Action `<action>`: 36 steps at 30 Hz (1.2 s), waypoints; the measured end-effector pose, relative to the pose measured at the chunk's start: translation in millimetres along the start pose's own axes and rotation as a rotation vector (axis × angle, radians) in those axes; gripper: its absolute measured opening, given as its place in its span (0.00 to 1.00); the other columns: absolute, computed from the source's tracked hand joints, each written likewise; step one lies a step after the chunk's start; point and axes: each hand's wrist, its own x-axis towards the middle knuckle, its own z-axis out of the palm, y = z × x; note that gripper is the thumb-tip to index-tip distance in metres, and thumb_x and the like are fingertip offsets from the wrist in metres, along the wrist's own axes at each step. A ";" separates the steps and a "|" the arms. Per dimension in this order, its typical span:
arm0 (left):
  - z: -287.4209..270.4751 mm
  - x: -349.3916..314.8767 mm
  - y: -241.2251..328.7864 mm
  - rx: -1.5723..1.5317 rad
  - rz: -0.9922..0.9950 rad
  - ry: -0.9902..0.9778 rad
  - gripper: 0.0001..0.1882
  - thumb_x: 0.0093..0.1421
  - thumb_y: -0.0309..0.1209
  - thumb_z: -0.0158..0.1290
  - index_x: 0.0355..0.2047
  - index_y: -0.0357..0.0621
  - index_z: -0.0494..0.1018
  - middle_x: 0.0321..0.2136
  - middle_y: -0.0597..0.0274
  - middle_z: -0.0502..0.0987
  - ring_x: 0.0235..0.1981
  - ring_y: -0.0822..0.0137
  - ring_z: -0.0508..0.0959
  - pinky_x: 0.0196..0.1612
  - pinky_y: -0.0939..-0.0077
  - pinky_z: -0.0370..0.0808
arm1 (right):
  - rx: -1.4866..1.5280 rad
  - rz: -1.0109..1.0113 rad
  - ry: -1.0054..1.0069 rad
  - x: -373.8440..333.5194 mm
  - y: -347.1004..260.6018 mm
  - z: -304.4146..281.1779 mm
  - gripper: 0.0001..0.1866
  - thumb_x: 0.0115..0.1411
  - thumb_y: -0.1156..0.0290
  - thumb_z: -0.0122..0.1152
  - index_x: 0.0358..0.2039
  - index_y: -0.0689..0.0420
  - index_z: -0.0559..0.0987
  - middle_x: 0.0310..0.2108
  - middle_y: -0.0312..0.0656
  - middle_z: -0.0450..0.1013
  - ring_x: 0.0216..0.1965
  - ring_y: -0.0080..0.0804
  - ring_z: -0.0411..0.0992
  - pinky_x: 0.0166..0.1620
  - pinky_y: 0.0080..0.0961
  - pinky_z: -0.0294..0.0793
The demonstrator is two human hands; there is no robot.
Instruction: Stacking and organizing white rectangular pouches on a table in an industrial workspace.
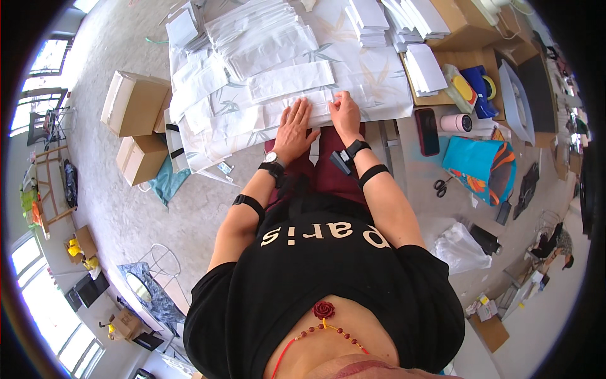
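My left hand (pixel 293 131) lies flat, fingers stretched out, on a thin white sheet (pixel 320 106) near the table's front edge. Beside it, my right hand (pixel 345 119) has its fingers curled in at the sheet's right end; what they hold, if anything, is hidden. Just beyond both hands rests a long flat white paper sleeve (pixel 290 81). Farther back is a spread pile of similar white sleeves (pixel 262 41). More white pieces (pixel 237 120) lie left of my left hand. A patterned cloth (pixel 375 101) covers the table.
Stacks of folded white paper (pixel 424 69) stand at the right, by an open cardboard box (pixel 464 25) and tape rolls (pixel 483 88). A phone (pixel 427 131), pink cup (pixel 456 123), blue bag (pixel 473 161) and scissors (pixel 442 187) lie nearer. Cardboard boxes (pixel 136 104) sit left of the table.
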 end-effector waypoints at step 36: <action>18.1 49.9 20.5 -0.007 -0.032 0.161 0.25 0.63 0.32 0.55 0.59 0.34 0.69 0.60 0.49 0.68 0.63 0.50 0.66 0.64 0.54 0.64 | -0.387 0.104 0.119 26.9 60.3 -68.7 0.16 0.56 0.67 0.72 0.41 0.60 0.79 0.43 0.52 0.74 0.47 0.54 0.73 0.51 0.43 0.74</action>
